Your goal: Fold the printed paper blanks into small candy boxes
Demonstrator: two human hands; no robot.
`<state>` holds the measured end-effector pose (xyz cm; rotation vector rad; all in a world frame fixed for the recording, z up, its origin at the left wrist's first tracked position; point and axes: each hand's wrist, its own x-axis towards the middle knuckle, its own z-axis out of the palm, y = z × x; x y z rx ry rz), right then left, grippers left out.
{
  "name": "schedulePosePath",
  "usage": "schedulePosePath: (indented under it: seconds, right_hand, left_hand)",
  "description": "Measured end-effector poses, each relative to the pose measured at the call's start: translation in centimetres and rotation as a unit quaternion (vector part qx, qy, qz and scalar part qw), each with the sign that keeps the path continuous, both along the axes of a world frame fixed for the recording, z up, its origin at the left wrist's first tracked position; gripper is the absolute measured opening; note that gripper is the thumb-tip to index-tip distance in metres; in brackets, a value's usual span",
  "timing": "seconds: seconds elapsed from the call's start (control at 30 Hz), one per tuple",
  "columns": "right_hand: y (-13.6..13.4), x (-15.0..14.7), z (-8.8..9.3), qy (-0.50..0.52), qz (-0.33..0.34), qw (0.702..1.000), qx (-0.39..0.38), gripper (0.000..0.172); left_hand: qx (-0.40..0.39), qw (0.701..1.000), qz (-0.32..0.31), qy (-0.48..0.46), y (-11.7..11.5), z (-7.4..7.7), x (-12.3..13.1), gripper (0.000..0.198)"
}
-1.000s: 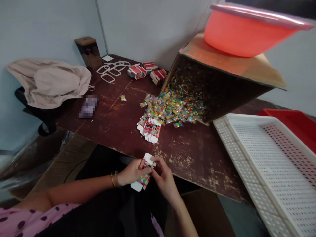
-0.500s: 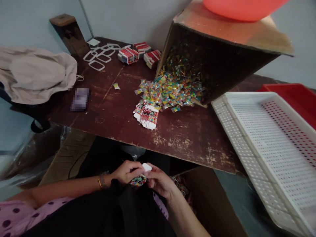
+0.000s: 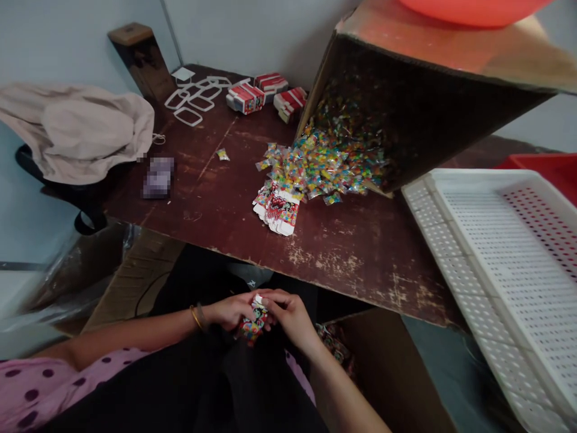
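My left hand (image 3: 233, 310) grips a small printed carton (image 3: 253, 325), red, green and black with a white end flap, held low over my lap. On its upper right, the fingers of my right hand (image 3: 287, 314) pinch the carton near that flap. Beyond the table's front edge lies a fanned stack of flat printed cartons (image 3: 282, 212). Behind the stack, a heap of small wrapped candies (image 3: 322, 165) spills from a tipped cardboard box (image 3: 433, 90). A single wrapped candy (image 3: 222, 154) rests apart on the left.
White perforated tray (image 3: 500, 252) at right, over a red one (image 3: 550, 165). Banded carton bundles (image 3: 246, 97) and white loops (image 3: 201, 99) sit at the back. Cloth (image 3: 94, 129) hangs at left. Below the table, an open cardboard box (image 3: 387, 361) holds printed pieces (image 3: 336, 346).
The carton has turned so more of its printed face shows, and its white flap appears smaller. My right hand has shifted over its top end. The whole view has swung slightly left.
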<state>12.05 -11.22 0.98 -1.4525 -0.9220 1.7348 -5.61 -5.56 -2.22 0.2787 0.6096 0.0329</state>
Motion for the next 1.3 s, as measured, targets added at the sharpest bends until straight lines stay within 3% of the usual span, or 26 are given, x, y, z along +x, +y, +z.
schedulePosePath:
  seconds: [0.13, 0.2, 0.27, 0.33, 0.37, 0.43, 0.5, 0.57, 0.63, 0.7, 0.8, 0.9, 0.97, 1.07, 1.17, 1.3]
  right_hand:
    - [-0.5, 0.5, 1.3, -0.148, 0.118, 0.963, 0.19, 0.028]
    - [0.3, 1.7, 1.2, -0.173, 0.188, 0.941, 0.223, 0.031]
    - [2.7, 4.3, 0.1, -0.223, 0.211, 0.918, 0.251, 0.028]
    - [6.9, 8.2, -1.9, -0.346, 0.151, 0.882, 0.281, 0.027]
    - [9.5, 10.4, -2.9, -0.433, 0.088, 0.85, 0.287, 0.029]
    - [14.5, 14.4, -4.8, -0.514, 0.016, 0.808, 0.289, 0.041]
    - [18.0, 17.1, -6.1, -0.546, -0.014, 0.785, 0.293, 0.049]
    - [18.6, 17.9, -6.9, -0.56, -0.028, 0.772, 0.301, 0.052]
    - [16.3, 17.0, -7.3, -0.563, -0.034, 0.764, 0.313, 0.051]
    - [11.8, 15.0, -7.5, -0.556, -0.015, 0.765, 0.325, 0.051]
    - [3.9, 11.2, -7.1, -0.499, 0.062, 0.801, 0.325, 0.055]
    - [-1.0, 7.7, -5.6, -0.402, 0.047, 0.854, 0.326, 0.032]
    - [-1.3, 5.9, -4.0, -0.334, -0.014, 0.898, 0.285, 0.024]
    - [1.4, 4.9, -1.6, -0.261, -0.119, 0.937, 0.2, 0.019]
    - [4.8, 5.2, -0.3, -0.274, -0.17, 0.925, 0.202, 0.018]
    - [6.4, 5.0, -0.4, -0.315, -0.128, 0.9, 0.275, 0.012]
  left_hand:
    - [0.037, 0.997, 0.002, 0.063, -0.1, -0.1, -0.3, 0.084]
    - [0.069, 0.995, 0.012, 0.065, 0.0, -0.1, -0.1, 0.083]
    - [0.142, 0.987, -0.011, 0.08, 0.6, 0.0, 0.0, 0.065]
    - [0.248, 0.961, -0.064, 0.104, 1.7, 0.1, -0.1, 0.044]
    - [0.297, 0.944, -0.092, 0.11, 2.5, 0.1, -0.3, 0.037]
    - [0.369, 0.912, -0.146, 0.104, 4.3, 0.3, -1.0, 0.032]
    - [0.402, 0.885, -0.221, 0.081, 6.0, 0.5, -2.0, 0.035]
    - [0.386, 0.867, -0.31, 0.052, 7.4, 0.6, -3.0, 0.038]
    - [0.345, 0.879, -0.326, 0.051, 8.2, 0.6, -3.4, 0.04]
    - [0.317, 0.917, -0.226, 0.087, 8.6, 0.5, -3.2, 0.045]
    - [0.266, 0.957, -0.03, 0.106, 8.7, 0.7, -1.5, 0.049]
    - [0.23, 0.97, 0.02, 0.074, 8.3, 1.0, 0.9, 0.051]
    - [0.245, 0.966, 0.005, 0.077, 7.7, 1.0, 2.5, 0.053]
    - [0.269, 0.959, -0.032, 0.076, 6.4, 0.8, 4.4, 0.052]
    - [0.305, 0.948, -0.045, 0.076, 5.6, 1.1, 5.2, 0.046]
    - [0.331, 0.938, -0.02, 0.099, 5.6, 1.9, 4.9, 0.047]
